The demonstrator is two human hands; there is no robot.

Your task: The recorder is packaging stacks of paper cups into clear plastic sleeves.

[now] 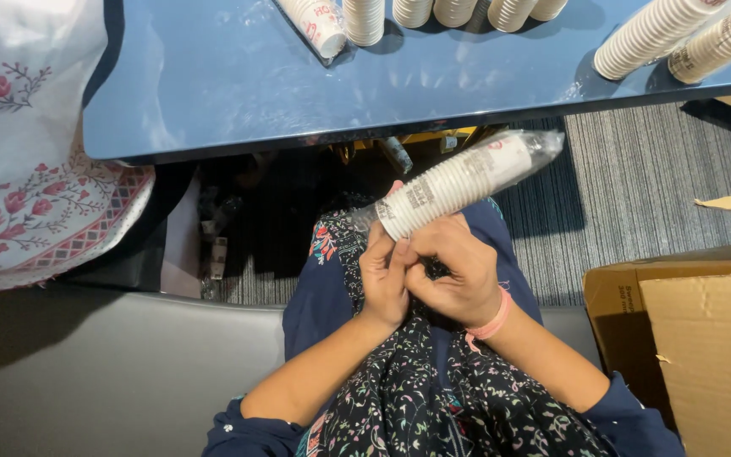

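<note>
Over the lap, both hands (429, 275) grip a clear-wrapped white cup stack (458, 182).

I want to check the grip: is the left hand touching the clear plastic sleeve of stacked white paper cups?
Touching. The head view shows the left hand with its fingers pinching the near end of the clear plastic sleeve of cups.

Navy sleeves (636, 415), pink wristband (492, 324), dark floral dress (433, 398)

Bright overhead light leaves pale glare streaks on the blue table (213, 76), while the space beneath its near edge lies in deep shadow. The picture is sharp; its corners seem slightly stretched.
</note>
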